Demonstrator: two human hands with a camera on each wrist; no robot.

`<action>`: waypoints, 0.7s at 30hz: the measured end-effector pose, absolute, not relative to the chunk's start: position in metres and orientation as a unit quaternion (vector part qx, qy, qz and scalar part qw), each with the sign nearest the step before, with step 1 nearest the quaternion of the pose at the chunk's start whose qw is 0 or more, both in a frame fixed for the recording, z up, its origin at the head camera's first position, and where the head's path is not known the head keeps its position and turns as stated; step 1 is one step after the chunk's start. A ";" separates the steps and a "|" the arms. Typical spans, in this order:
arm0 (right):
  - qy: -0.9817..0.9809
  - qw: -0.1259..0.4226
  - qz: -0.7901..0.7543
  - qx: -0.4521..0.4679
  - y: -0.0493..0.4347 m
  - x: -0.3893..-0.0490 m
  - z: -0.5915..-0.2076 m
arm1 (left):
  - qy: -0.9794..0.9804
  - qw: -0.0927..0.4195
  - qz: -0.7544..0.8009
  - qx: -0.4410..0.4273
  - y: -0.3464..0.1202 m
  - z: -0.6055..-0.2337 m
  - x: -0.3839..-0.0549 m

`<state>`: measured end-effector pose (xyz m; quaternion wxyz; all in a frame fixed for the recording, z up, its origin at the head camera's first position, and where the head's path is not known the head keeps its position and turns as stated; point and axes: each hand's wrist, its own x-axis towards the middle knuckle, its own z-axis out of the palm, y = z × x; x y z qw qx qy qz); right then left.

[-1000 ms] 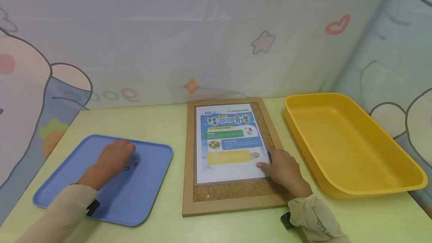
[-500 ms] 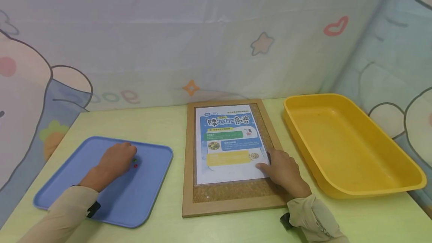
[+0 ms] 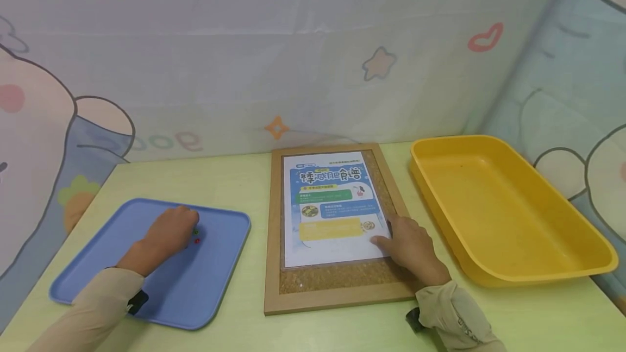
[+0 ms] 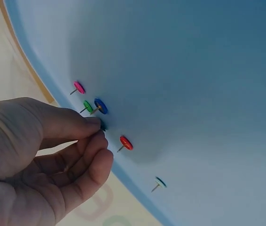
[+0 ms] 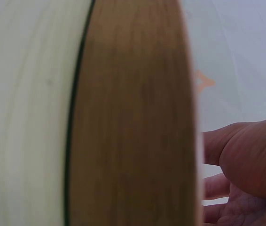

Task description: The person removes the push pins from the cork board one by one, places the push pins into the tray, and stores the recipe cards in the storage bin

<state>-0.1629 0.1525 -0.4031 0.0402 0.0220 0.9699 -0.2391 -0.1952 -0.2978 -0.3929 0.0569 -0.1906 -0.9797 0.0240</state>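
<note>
My left hand (image 3: pixel 171 231) is over the blue tray (image 3: pixel 195 297), thumb and forefinger pinching a dark thumbtack (image 4: pixel 103 125) that their tips mostly hide. Around those fingertips lie a pink thumbtack (image 4: pixel 79 87), a green thumbtack (image 4: pixel 87 107), a blue thumbtack (image 4: pixel 101 106), a red thumbtack (image 4: pixel 126 142) and a pale thumbtack (image 4: pixel 160 182). On the right side of the wood-framed corkboard (image 3: pixel 337 278) rests my right hand (image 3: pixel 411 244). Its thumb lies on the printed sheet (image 3: pixel 337 251), and the other fingers lie loosely over the board's right side.
A deep yellow bin (image 3: pixel 508 216) stands right of the corkboard. All of it sits on a pale yellow-green table (image 3: pixel 239 308), with a printed cloth backdrop (image 3: pixel 244 69) behind. A strip of table separates the tray from the board.
My left hand has shifted slightly right over the tray; a small tack seen beside its fingers a second ago is now hidden. The right hand and board stay put.
</note>
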 end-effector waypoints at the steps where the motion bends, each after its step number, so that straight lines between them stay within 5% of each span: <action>1: 0.970 0.040 -0.240 0.022 0.153 -0.163 -0.403 | -0.980 0.051 0.021 -0.189 -0.298 -0.392 -0.195; 9: 0.968 0.043 -0.245 0.021 0.152 -0.163 -0.403 | -0.986 -0.007 -0.063 -0.154 -0.300 -0.385 -0.197; 21: 0.968 0.047 -0.246 0.027 0.152 -0.163 -0.402 | -0.986 -0.002 -0.089 -0.142 -0.308 -0.382 -0.197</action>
